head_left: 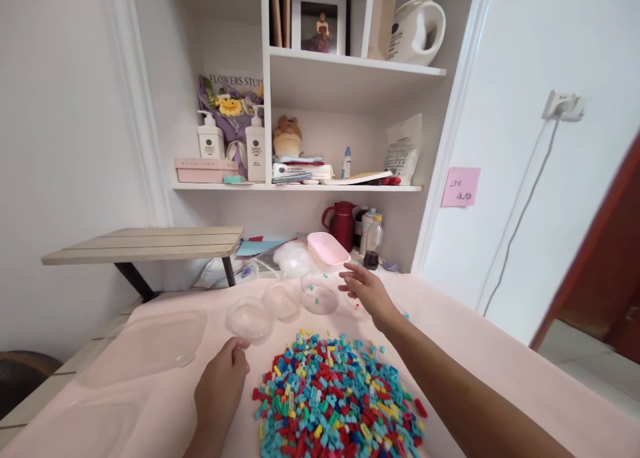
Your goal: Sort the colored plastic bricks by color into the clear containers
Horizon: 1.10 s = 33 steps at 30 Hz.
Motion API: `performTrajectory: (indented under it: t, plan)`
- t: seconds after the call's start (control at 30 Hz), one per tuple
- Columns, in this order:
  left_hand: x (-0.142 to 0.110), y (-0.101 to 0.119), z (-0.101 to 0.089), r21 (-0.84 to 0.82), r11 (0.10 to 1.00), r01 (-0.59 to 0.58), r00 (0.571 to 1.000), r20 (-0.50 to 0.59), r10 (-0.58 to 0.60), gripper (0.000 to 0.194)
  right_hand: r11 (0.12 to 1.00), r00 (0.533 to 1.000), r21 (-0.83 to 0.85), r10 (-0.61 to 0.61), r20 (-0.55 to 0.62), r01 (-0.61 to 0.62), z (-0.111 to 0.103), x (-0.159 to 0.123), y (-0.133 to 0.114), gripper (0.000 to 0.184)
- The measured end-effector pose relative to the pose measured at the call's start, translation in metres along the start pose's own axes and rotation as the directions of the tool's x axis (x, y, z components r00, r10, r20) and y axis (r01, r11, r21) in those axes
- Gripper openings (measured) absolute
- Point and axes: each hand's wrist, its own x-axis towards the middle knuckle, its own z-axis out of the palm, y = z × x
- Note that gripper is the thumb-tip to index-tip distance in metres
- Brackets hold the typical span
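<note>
A wide heap of small toy building bricks in red, blue, teal, green and yellow lies on the pink cloth in front of me. To its left rests my left hand, fingers curled in; whatever they may hold is hidden. My right hand reaches past the heap with fingers apart and nothing visible in them. It hovers over a clear bowl with a few red bits, partly covered by the hand. Beside that, another clear bowl contains a few green bricks. Two more clear bowls, one round and one squarish, stand further left.
Large clear plastic containers lie at the left on the pink cloth. Behind the bowls are a pink basin, a red jug and bottles. A small slatted table stands at back left, below shelves.
</note>
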Motion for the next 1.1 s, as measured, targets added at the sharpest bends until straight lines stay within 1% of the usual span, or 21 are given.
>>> performTrajectory:
  t: [0.1, 0.2, 0.3, 0.37, 0.4, 0.5, 0.53, 0.6, 0.7, 0.77, 0.8, 0.87, 1.03, 1.1]
  plan:
    - [0.001, 0.0, 0.001, -0.003, 1.0, 0.01, 1.0, -0.001, -0.01, 0.027, 0.999, 1.0, 0.033, 0.016, 0.024, -0.017, -0.012, -0.021, 0.002, 0.031]
    - [0.001, 0.0, 0.001, 0.005, 1.0, 0.017, 1.0, 0.001, -0.017, 0.026, 0.999, 0.999, 0.034, 0.001, 0.043, -0.003, -0.03, -0.045, 0.003, 0.03]
    - [0.003, 0.001, 0.0, 0.019, 1.0, 0.011, 1.0, 0.006, -0.012, 0.027, 1.0, 1.0, 0.028, 0.01, 0.005, -0.01, -0.047, -0.062, 0.004, 0.029]
    - [0.004, 0.002, 0.0, 0.029, 1.0, 0.003, 1.0, 0.015, -0.004, 0.027, 0.999, 0.999, 0.014, 0.039, -0.014, -0.038, -0.056, -0.067, 0.006, 0.029]
    - [0.006, 0.001, 0.0, 0.034, 0.999, -0.001, 1.0, 0.019, 0.001, 0.027, 0.998, 0.998, -0.008, 0.057, -0.003, -0.057, -0.059, -0.068, 0.008, 0.029]
    - [0.01, -0.001, 0.002, 0.052, 0.999, -0.012, 1.0, 0.026, 0.011, 0.027, 0.984, 0.994, -0.153, 0.097, 0.055, -0.087, -0.065, -0.066, 0.015, 0.025]
    - [0.011, -0.003, 0.002, 0.057, 0.998, -0.017, 1.0, 0.025, 0.015, 0.027, 0.974, 0.994, -0.216, 0.09, 0.067, -0.074, -0.066, -0.065, 0.018, 0.024]
    - [0.014, -0.007, 0.003, 0.063, 0.998, -0.032, 0.999, 0.021, 0.03, 0.027, 0.937, 0.996, -0.349, 0.033, 0.079, -0.003, -0.066, -0.063, 0.025, 0.022]
    - [0.018, -0.012, 0.004, 0.066, 0.996, -0.067, 0.998, 0.011, 0.066, 0.028, 0.831, 0.988, -0.541, -0.063, 0.141, 0.131, -0.064, -0.063, 0.034, 0.022]
    - [0.02, -0.014, 0.005, 0.065, 0.994, -0.089, 0.996, 0.005, 0.089, 0.028, 0.764, 0.977, -0.618, -0.077, 0.197, 0.185, -0.061, -0.066, 0.038, 0.023]
    - [0.02, -0.014, 0.005, 0.063, 0.993, -0.102, 0.995, 0.0, 0.102, 0.028, 0.747, 0.972, -0.633, -0.075, 0.222, 0.203, -0.06, -0.067, 0.04, 0.024]
    - [0.021, -0.013, 0.005, 0.062, 0.99, -0.126, 0.992, -0.012, 0.127, 0.027, 0.745, 0.963, -0.626, -0.082, 0.258, 0.231, -0.056, -0.07, 0.042, 0.027]
    - [0.018, -0.01, 0.006, 0.087, 0.99, -0.112, 0.993, -0.017, 0.114, 0.028, 0.8, 0.935, -0.508, -0.178, 0.308, 0.319, -0.048, -0.073, 0.049, 0.034]
    - [0.016, -0.009, 0.005, 0.091, 0.991, -0.101, 0.994, -0.022, 0.103, 0.028, 0.818, 0.921, -0.467, -0.18, 0.345, 0.335, -0.046, -0.074, 0.053, 0.036]
